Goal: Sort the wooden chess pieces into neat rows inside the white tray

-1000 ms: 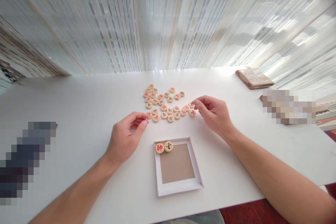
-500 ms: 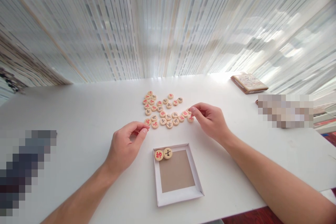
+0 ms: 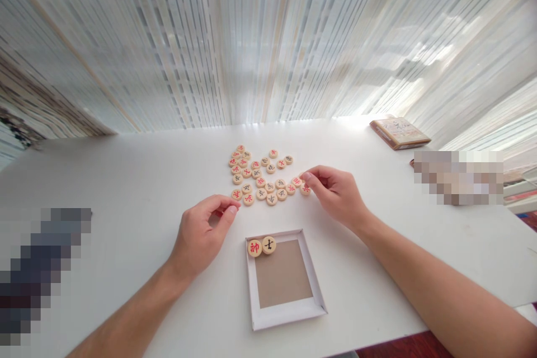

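Many round wooden Chinese chess pieces [image 3: 269,186], marked in red or black, lie loosely grouped on the white table. My right hand [image 3: 333,187] is at the right end of the group, thumb and forefinger pinched on a Chinese chess piece that they largely cover. Just below those fingertips lies a red-marked piece [image 3: 305,190]. My left hand [image 3: 205,229] rests at the group's near left, fingers curled and thumb close to the forefinger, with nothing visible between them. Beside its fingertips is another red piece [image 3: 248,199]. A shallow white box tray [image 3: 289,316] holds a red piece [image 3: 254,248] and a black piece [image 3: 269,244] touching side by side in its far left corner.
A flat printed box [image 3: 400,132] lies at the table's back right, with a blurred-out item [image 3: 457,177] nearer. Another pixelated dark object [image 3: 42,268] is on the left. Striped curtains [image 3: 251,39] hang behind the white table [image 3: 138,179].
My right fingertips have shifted slightly left over the piece at the group's right end. My left hand and the tray's two pieces look the same.
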The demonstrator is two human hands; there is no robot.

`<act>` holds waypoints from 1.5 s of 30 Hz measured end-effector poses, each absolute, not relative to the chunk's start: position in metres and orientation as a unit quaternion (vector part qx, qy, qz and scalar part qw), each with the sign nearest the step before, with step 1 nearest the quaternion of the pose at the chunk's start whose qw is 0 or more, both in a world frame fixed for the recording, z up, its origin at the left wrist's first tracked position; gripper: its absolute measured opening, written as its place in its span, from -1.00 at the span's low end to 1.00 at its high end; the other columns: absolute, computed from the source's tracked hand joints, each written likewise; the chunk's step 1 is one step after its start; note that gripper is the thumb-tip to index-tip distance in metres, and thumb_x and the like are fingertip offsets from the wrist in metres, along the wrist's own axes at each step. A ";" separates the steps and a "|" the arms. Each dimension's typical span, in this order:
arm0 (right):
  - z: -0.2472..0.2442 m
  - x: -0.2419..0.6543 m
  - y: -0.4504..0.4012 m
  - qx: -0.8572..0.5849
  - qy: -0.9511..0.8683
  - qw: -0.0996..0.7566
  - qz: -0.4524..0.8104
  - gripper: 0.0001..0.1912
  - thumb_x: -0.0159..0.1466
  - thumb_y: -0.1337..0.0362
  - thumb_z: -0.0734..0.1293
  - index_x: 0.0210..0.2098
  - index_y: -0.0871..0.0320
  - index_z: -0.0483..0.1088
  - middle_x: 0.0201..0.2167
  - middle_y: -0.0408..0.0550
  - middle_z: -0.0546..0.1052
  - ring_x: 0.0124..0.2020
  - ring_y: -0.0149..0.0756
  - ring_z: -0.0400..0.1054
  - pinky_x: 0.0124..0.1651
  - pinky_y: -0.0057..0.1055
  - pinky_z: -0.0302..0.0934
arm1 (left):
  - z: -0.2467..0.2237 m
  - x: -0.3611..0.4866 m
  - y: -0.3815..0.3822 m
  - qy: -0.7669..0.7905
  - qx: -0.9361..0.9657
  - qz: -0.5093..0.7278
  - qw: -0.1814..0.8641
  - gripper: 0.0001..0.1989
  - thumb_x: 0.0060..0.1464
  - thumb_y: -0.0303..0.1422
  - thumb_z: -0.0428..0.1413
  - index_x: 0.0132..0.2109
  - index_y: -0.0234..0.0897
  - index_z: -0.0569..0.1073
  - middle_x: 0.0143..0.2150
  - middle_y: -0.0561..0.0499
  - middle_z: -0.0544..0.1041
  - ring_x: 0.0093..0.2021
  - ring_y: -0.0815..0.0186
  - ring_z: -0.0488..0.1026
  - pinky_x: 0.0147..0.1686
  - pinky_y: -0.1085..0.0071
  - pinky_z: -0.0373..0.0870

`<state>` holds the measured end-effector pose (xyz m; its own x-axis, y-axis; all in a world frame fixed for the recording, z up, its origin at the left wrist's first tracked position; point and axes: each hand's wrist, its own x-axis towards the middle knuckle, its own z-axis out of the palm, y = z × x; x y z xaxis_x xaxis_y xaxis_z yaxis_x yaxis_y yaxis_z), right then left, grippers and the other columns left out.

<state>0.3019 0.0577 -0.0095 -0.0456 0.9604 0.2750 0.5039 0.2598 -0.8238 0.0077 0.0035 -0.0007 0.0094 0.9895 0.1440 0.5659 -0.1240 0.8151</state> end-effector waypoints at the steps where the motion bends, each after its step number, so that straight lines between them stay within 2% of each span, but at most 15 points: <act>1: -0.009 0.302 0.058 -0.545 -0.672 0.423 0.270 -0.68 0.40 0.08 0.35 -0.32 0.16 0.60 -0.50 -0.09 0.53 -0.49 -0.32 0.27 -0.41 -0.37 0.13 | -0.001 0.008 0.003 0.598 0.650 0.372 0.286 -0.74 0.27 -0.15 0.15 -0.18 -0.19 0.66 -0.18 -0.03 0.73 -0.12 0.13 0.65 -0.14 0.29 0.54; 15: -0.009 0.300 0.055 -0.533 -0.690 0.414 0.262 -0.67 0.41 0.08 0.35 -0.31 0.16 0.61 -0.52 -0.10 0.55 -0.51 -0.32 0.29 -0.42 -0.38 0.14 | 0.000 0.007 0.001 0.598 0.651 0.370 0.287 -0.74 0.27 -0.15 0.15 -0.19 -0.19 0.66 -0.17 -0.02 0.73 -0.12 0.13 0.65 -0.15 0.30 0.54; 24: -0.008 0.299 0.054 -0.526 -0.705 0.405 0.250 -0.65 0.44 0.05 0.33 -0.33 0.14 0.59 -0.52 -0.08 0.58 -0.49 -0.28 0.38 -0.40 -0.36 0.18 | 0.000 0.009 0.001 0.594 0.656 0.372 0.281 -0.75 0.27 -0.16 0.16 -0.20 -0.20 0.66 -0.19 -0.04 0.73 -0.15 0.14 0.65 -0.18 0.32 0.54; 39: -0.008 0.299 0.053 -0.522 -0.716 0.397 0.240 -0.63 0.44 0.06 0.32 -0.40 0.13 0.54 -0.54 -0.10 0.53 -0.51 -0.33 0.26 -0.41 -0.35 0.13 | 0.000 0.010 0.002 0.593 0.660 0.367 0.277 -0.75 0.27 -0.17 0.16 -0.21 -0.20 0.66 -0.19 -0.03 0.73 -0.14 0.13 0.65 -0.13 0.29 0.53; 45: -0.008 0.299 0.052 -0.525 -0.715 0.394 0.241 -0.64 0.43 0.05 0.33 -0.41 0.12 0.53 -0.52 -0.08 0.54 -0.49 -0.30 0.31 -0.40 -0.34 0.13 | 0.002 0.012 0.001 0.597 0.660 0.364 0.273 -0.75 0.26 -0.17 0.16 -0.24 -0.20 0.64 -0.22 -0.04 0.73 -0.17 0.13 0.64 -0.17 0.30 0.52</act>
